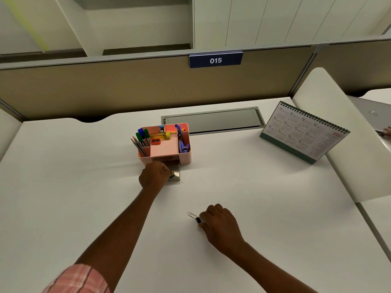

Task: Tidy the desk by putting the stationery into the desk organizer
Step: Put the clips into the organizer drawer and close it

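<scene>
My left hand (pixel 155 173) grips drawer (pixel 177 172), pulled out at organizer's (pixel 186 155) near side; right hand (pixel 220 224) pinches binder clip (pixel 198 219), paper clip (pixel 191 215) just left. I'd hold drawer steady, lift clip clear, drop inside.

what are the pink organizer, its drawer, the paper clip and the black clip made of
The desk organizer: probably plastic, matte pink, smooth moulded walls, rounded corners. The drawer, gripped by the left hand: likely clear plastic; it shows through and glints. The paper clip: bent silvery wire, likely steel. The binder clip, pinched by the right hand: black, too small to judge, perhaps painted metal.
</scene>
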### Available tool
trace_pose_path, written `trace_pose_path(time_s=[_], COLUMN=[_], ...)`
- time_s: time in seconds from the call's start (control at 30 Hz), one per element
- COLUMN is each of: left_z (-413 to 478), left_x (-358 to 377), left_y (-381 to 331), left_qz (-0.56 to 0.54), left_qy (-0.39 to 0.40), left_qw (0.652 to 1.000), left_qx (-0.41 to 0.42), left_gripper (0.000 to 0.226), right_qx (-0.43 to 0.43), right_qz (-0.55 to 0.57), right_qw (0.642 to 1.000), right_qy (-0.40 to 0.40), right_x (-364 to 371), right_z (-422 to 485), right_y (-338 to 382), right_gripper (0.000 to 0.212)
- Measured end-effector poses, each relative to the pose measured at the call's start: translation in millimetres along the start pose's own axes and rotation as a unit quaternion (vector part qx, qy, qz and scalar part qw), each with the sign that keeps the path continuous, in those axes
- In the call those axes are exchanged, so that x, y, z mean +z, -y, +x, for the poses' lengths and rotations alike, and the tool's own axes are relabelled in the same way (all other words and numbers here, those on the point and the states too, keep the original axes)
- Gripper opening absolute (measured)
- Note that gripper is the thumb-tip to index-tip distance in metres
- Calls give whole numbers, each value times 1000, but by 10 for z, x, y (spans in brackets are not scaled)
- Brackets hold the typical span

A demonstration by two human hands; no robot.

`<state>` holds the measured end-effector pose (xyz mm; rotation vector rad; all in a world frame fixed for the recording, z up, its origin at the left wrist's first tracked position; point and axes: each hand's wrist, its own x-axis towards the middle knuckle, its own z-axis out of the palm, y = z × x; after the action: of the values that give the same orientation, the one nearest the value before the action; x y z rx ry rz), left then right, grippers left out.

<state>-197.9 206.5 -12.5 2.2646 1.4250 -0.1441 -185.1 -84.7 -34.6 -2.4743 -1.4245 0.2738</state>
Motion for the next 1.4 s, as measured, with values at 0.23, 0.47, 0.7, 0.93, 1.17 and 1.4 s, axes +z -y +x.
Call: trace_pose_path(time_s=[0.23, 0.47, 0.7, 0.93, 1.17, 1.4], left_z=[-347, -983, -1385, -1446, -1533, -1402], left_x=[-106, 83, 306, 279, 266, 88], left_y=[-34, 130, 257, 270, 318, 333], left_qz=[-117, -163, -255, -313, -308, -326], left_qy=[-56, 21, 201, 225, 242, 136], left_qw=[992, 986, 945, 922, 919, 934], left_qx=[0, 21, 37, 34, 45, 45], left_gripper=[25, 27, 18, 9, 13, 6], right_qx=[-13, -18, -36, -51, -62, -53], right_qz=[-40, -38, 8, 11, 6, -7], right_qw=[998, 999, 998, 993, 992, 996], right_qy=[53, 30, -54, -105, -107, -75], right_x=[104, 91, -88, -101, -92, -89], right_z=[100, 103, 117, 92, 80, -4], right_y=[44, 39, 64, 87, 120, 84], right_gripper=[21, 18, 17, 14, 10, 32])
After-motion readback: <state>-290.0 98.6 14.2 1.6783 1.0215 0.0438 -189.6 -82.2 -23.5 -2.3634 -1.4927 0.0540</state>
